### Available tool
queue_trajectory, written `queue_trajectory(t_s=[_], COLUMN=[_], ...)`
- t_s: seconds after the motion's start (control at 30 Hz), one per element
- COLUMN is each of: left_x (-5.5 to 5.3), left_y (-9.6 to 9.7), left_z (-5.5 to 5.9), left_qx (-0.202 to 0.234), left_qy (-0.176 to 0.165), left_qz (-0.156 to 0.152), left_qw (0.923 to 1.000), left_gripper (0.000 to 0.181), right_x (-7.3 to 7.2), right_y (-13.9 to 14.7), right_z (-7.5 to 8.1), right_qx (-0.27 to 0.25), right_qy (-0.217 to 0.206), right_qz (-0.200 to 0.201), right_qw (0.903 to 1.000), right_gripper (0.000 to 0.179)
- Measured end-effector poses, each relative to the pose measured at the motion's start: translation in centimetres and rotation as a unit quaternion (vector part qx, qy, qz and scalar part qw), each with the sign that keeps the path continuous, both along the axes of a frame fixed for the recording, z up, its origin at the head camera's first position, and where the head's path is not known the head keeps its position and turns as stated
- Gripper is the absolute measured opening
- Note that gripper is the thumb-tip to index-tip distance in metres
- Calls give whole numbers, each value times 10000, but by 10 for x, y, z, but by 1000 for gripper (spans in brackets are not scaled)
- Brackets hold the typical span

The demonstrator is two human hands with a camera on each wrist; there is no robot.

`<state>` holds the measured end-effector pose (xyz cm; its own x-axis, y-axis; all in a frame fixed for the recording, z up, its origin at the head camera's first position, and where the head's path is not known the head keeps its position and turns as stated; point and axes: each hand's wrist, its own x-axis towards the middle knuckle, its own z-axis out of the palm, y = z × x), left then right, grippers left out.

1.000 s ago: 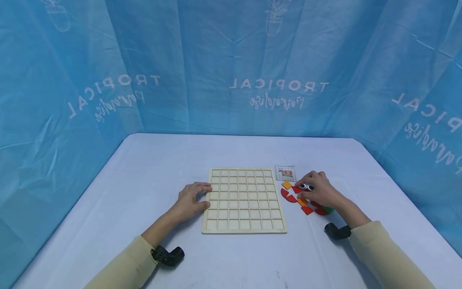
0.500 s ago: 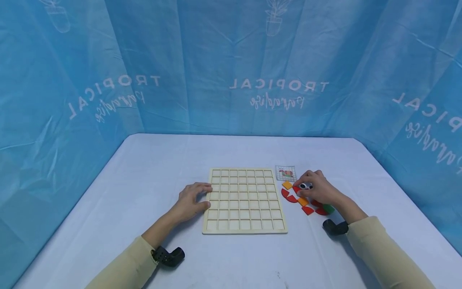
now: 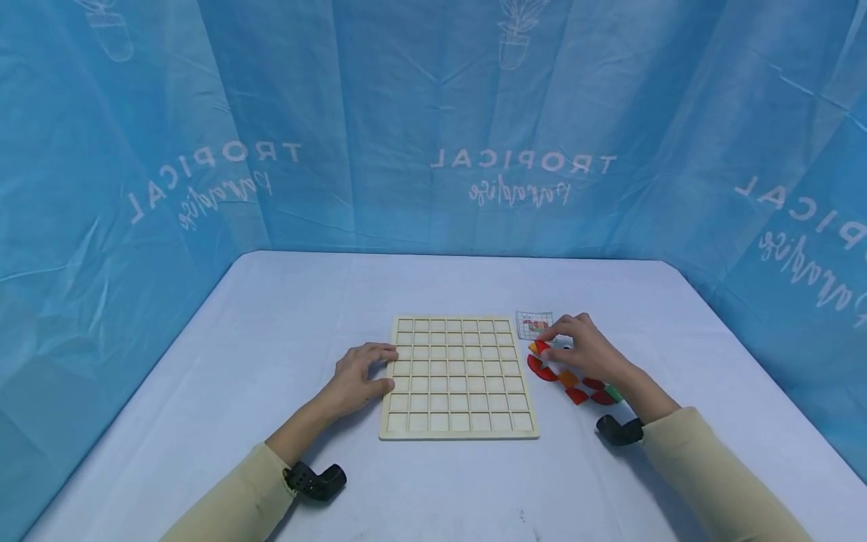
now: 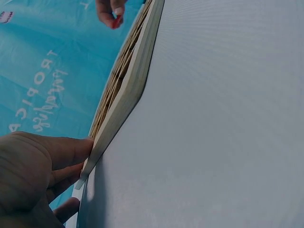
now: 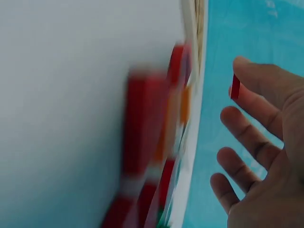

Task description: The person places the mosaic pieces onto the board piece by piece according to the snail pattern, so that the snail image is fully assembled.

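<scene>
A square wooden grid board (image 3: 457, 435) lies mid-table. Along its left rim rests my left hand (image 3: 357, 380), fingers fairly straight; the left wrist view shows its fingertips (image 4: 85, 146) against the board's edge. To the right of the board, my right hand (image 3: 588, 352) pinches a red flat puzzle piece (image 5: 235, 87) between thumb and index finger, raised above the table, while its other fingers are spread. Under and near this hand lie more pieces: a curved red one (image 3: 539, 369), an orange square (image 3: 568, 379), a red one (image 3: 577, 396) and a green one (image 3: 613, 393).
A small printed picture card (image 3: 531, 326) lies beside the board's upper right corner. White cloth covers the table (image 3: 433, 489), and blue curtains (image 3: 379, 203) hang around its back and sides. Black wrist cameras (image 3: 315, 482) are strapped to both arms.
My right hand has lifted a red piece from the pile and carried it left toward the board, over the orange square near the card. The left hand and the board have stayed put.
</scene>
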<state>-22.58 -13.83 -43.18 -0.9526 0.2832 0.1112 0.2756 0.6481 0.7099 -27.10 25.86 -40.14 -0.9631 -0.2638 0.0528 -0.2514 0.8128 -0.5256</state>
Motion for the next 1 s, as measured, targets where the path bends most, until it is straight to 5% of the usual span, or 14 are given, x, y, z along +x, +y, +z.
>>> queue_trajectory(t_s=[0.27, 0.47, 1.0], left_x=[0, 0, 0], left_y=[1, 2, 1], left_z=[0, -1, 1], left_qx=[26, 14, -13], left_qy=[-29, -80, -112], left_qz=[4, 29, 62], left_qw=[10000, 10000, 9999], left_gripper=[43, 43, 43], right_x=[1, -3, -7], right_y=[-39, -59, -81], right_z=[1, -5, -15], right_qx=[-316, -272, -45], right_qy=[0, 459, 446], right_qz=[-99, 97, 125], right_qw=[9995, 9985, 9989], right_gripper=[31, 28, 26])
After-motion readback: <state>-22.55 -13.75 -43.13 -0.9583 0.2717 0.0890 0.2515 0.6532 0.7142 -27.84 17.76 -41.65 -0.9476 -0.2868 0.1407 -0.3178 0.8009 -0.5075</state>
